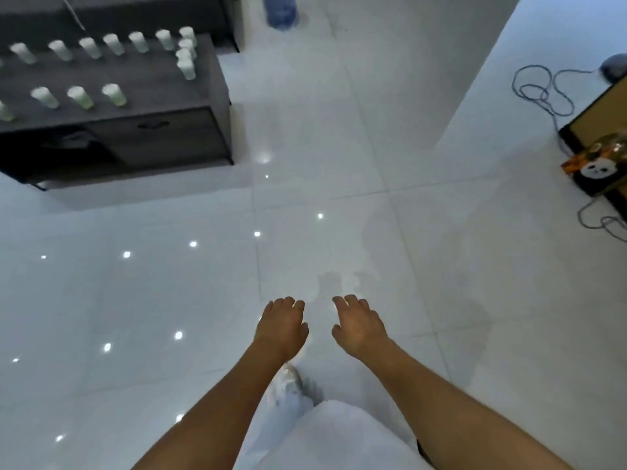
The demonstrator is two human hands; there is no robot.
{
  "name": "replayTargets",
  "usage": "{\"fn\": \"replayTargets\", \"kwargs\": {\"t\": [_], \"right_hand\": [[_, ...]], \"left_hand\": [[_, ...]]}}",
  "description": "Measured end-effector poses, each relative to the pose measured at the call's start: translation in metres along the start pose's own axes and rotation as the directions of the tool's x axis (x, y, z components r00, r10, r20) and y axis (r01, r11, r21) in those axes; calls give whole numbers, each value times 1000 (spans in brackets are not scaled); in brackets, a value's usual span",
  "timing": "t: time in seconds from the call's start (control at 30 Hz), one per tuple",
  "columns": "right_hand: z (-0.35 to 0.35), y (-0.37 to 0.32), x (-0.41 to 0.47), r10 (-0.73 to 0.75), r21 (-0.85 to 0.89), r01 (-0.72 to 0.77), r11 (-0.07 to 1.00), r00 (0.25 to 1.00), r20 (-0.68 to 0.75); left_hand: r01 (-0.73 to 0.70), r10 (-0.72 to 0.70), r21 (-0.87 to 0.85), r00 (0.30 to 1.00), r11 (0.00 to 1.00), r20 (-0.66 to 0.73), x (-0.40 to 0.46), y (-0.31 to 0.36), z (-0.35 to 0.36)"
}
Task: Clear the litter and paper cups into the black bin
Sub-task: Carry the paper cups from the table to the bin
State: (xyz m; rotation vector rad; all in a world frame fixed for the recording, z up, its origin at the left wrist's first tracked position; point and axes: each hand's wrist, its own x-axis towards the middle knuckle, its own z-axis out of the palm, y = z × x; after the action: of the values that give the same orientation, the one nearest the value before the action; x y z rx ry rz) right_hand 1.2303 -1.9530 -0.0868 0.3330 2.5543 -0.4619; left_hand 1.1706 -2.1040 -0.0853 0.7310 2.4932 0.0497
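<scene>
Several white paper cups [80, 97] stand upright in rows on a dark grey table [203, 93] at the upper left. My left hand [281, 325] and my right hand [358, 325] hang side by side over the white tiled floor, low in the middle of the view. Both hands hold nothing, and their fingers are loosely curled. They are far from the cups. No black bin shows in this view.
A blue water bottle [281, 11] stands on the floor at the top. A white wall corner [475, 45] juts in at the upper right. Loose cable [543, 93], a box [590, 171] with a panda print and dark furniture lie at the right edge.
</scene>
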Motion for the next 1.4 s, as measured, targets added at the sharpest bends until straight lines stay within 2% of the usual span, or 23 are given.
{"fn": "replayTargets", "kwargs": {"t": [0.27, 0.5, 0.73, 1.07, 1.4], "right_hand": [[-50, -153, 124, -223, -120, 225, 967, 974, 25], [-105, -219, 235, -322, -172, 334, 927, 942, 92], [-180, -277, 372, -413, -187, 432, 882, 901, 130], [-250, -369, 518, -448, -247, 482, 841, 875, 185], [-273, -516, 656, -415, -256, 454, 854, 889, 193]], "left_hand": [[191, -198, -109, 979, 976, -53, 33, -164, -73], [316, -335, -200, 940, 927, -68, 94, -249, -126], [440, -493, -331, 865, 835, -92, 191, -321, -197], [510, -587, -426, 807, 747, -64, 282, -433, -276], [472, -555, -435, 828, 766, -79, 367, -607, -340]]}}
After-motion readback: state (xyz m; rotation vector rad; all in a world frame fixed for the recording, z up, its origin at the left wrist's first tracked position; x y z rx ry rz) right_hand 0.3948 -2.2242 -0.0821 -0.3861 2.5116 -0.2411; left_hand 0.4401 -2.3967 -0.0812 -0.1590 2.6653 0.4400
